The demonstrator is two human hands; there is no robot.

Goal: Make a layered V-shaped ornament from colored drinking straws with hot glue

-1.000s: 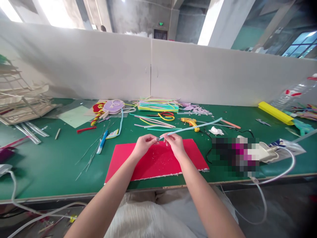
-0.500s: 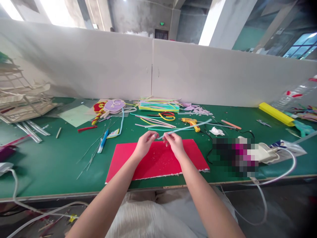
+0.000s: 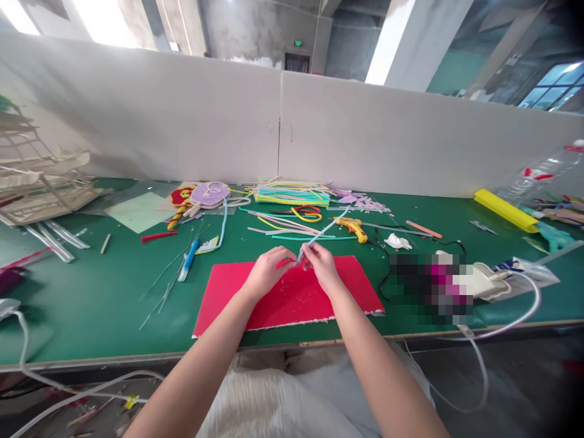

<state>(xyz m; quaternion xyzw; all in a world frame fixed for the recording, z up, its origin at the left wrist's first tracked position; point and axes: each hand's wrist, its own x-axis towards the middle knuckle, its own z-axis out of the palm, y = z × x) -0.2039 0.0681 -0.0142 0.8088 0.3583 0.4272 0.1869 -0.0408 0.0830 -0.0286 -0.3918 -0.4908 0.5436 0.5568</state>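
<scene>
Over a red foam sheet (image 3: pixel 353 286), left hand (image 3: pixel 268 271) and right hand (image 3: pixel 323 266) each have a grip clamped on a pale-blue fuzzy wire (image 3: pixel 323 233) at its near end; the rest looks barely bent.

craft w/shop, green bench (image 3: pixel 91 292), glue gun (image 3: pixel 352 226), foam strips (image 3: pixel 292 196)

Light blue strip (image 3: pixel 322 234) is now seen tilted much steeper. Its free end is swung in from far right and is found just left of the yellow glue gun (image 3: pixel 352 226), so less length is shown. The gap opened half a second ago is closed: left hand (image 3: pixel 267 274) is brought against right hand (image 3: pixel 322 267), and the strip's near end is pinched by both.
</scene>
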